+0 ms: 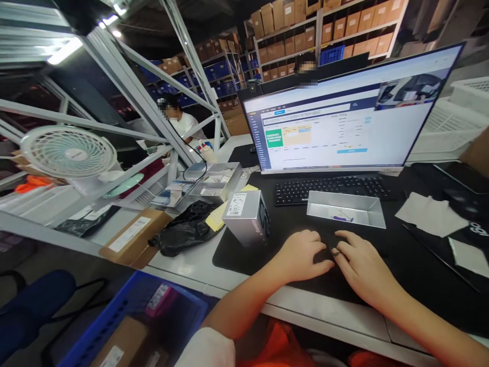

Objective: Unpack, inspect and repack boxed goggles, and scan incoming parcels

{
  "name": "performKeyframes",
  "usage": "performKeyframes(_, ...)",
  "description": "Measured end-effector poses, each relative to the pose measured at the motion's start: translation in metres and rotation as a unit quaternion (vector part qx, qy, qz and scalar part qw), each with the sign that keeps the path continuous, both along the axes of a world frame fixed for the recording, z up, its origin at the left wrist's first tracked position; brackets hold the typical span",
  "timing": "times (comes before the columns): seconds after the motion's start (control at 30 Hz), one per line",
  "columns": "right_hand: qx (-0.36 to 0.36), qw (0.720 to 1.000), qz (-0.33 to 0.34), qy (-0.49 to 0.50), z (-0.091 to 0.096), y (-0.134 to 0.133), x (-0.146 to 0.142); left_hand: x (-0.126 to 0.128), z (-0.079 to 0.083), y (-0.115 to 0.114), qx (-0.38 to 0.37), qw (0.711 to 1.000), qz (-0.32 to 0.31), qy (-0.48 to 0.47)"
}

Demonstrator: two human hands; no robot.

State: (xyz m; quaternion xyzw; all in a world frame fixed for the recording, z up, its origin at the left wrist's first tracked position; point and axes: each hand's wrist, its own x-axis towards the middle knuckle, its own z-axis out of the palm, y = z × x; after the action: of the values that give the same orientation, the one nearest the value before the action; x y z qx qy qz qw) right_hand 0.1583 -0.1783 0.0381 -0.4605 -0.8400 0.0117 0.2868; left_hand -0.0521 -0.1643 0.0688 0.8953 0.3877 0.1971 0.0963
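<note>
My left hand [303, 256] and my right hand [361, 261] meet low over the black desk mat [282, 219], fingers curled toward each other. Something dark seems to lie between the fingertips, but it blends into the mat and I cannot make it out. Left of my left hand stands a silver product box [244, 219] with a white label on top and a dark picture on its side. Behind my hands lies an open silver tray [367, 211] with a small purple item [340, 217] inside.
A keyboard [332, 188] and monitor [344, 117] stand behind. On the left are a black plastic bag [187, 227], a cardboard box [133, 237] and a fan [72, 153]. A grey cloth [431, 214] lies right. Below is a blue crate [126, 293]. A person [185, 125] sits beyond.
</note>
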Motion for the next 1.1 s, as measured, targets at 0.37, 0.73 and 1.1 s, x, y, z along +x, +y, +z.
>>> performKeyframes(0.37,0.028,0.999,0.017,0.029,0.019,0.001,0.023,-0.003,-0.009,0.011,-0.159,0.961,-0.013,-0.224)
performKeyframes(0.73,-0.125,0.94,-0.11,0.297,0.019,-0.012,0.063,-0.002,-0.004,0.001,-0.016,0.969,0.077,-0.235)
performKeyframes(1.1,-0.133,0.971,-0.034,0.196,-0.002,0.004,0.099,-0.001,-0.013,-0.004,0.153,0.975,-0.065,-0.149)
